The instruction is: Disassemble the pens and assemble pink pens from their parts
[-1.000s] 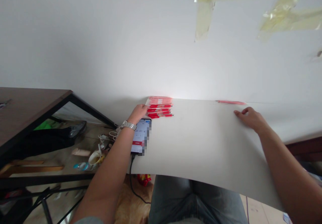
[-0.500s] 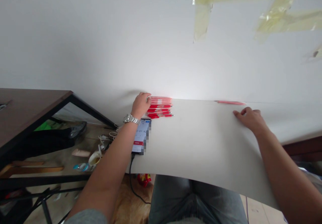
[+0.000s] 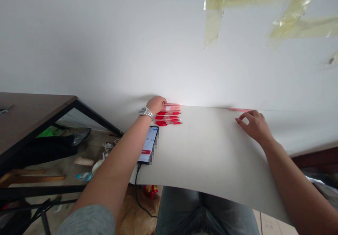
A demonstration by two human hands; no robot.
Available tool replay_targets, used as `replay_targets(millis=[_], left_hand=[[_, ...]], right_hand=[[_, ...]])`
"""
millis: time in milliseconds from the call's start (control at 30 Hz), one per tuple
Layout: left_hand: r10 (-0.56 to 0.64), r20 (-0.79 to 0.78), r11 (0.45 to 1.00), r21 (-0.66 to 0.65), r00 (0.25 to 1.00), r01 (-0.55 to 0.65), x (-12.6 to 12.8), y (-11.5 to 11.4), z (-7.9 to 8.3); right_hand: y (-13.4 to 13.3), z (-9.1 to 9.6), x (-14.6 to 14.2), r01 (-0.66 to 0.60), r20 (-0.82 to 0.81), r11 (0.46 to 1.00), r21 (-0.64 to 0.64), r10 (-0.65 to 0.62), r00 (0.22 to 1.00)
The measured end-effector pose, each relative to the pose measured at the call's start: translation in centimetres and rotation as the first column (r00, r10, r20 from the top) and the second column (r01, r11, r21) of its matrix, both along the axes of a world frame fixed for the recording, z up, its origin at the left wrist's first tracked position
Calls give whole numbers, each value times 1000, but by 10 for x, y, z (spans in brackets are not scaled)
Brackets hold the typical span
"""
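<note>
Several red pens [image 3: 169, 115] lie in a row at the far left of a white sheet [image 3: 211, 157] that covers the table. My left hand [image 3: 156, 104], with a metal watch on the wrist, rests on the pens' left ends at the back of the row, fingers curled over them. My right hand [image 3: 252, 124] hovers on the sheet at the far right, fingers bent, just in front of a single pink pen [image 3: 239, 109] lying along the wall. Nothing shows between those fingers.
A phone [image 3: 149, 145] with a timer on screen lies on the sheet's left edge, its cable hanging down. A dark wooden table [image 3: 31, 111] stands to the left, with clutter on the floor under it. Yellowed tape [image 3: 213, 20] sticks to the white wall.
My left hand has slid forward from the near pens to the back of the row. My right hand has shifted left and a little forward toward the pink pen.
</note>
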State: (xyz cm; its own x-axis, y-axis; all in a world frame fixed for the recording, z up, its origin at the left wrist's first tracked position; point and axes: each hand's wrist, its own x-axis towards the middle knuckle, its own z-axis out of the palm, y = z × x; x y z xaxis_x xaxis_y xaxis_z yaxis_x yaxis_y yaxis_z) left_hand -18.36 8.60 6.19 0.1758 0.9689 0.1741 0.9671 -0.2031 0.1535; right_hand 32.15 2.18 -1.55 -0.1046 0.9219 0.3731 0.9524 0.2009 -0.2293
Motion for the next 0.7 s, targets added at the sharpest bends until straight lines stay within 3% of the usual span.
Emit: replay_targets(millis=[700], left_hand=[[16,-37,1000,7,999,-16,6,-1,0]], right_hand=[[-5,0,-12,-38,-12,997,-72,37,999]])
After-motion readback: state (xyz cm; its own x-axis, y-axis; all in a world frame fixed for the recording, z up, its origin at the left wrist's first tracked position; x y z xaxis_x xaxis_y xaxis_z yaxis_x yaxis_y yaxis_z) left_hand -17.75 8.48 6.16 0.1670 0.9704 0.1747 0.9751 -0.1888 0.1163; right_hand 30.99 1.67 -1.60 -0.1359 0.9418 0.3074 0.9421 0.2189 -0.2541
